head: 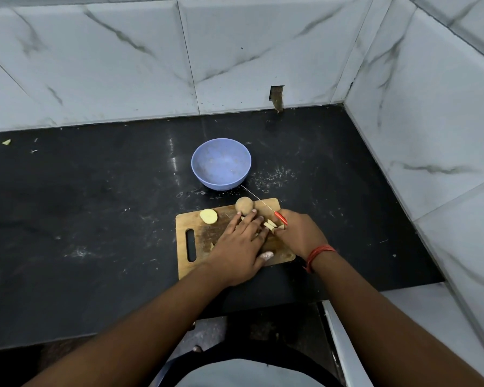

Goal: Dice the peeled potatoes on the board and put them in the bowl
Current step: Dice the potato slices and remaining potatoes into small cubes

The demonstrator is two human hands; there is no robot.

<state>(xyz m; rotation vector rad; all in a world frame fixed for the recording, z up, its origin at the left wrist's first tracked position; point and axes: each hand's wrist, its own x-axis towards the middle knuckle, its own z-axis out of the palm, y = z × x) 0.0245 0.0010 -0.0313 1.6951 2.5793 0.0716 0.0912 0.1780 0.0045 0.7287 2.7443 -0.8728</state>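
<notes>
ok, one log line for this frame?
left hand flat on potato pieces | right hand grips knife | bowl empty

Both hands (242, 241) over potato pieces (270, 225) on wooden board (196, 233), knife (280, 218) in right, blue bowl (221, 164) beyond.

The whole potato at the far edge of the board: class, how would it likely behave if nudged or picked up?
The potato looks round, so a nudge would probably roll it across the board. It seems solid, likely firm and fairly heavy. If freshly peeled, it may feel slippery.
</notes>
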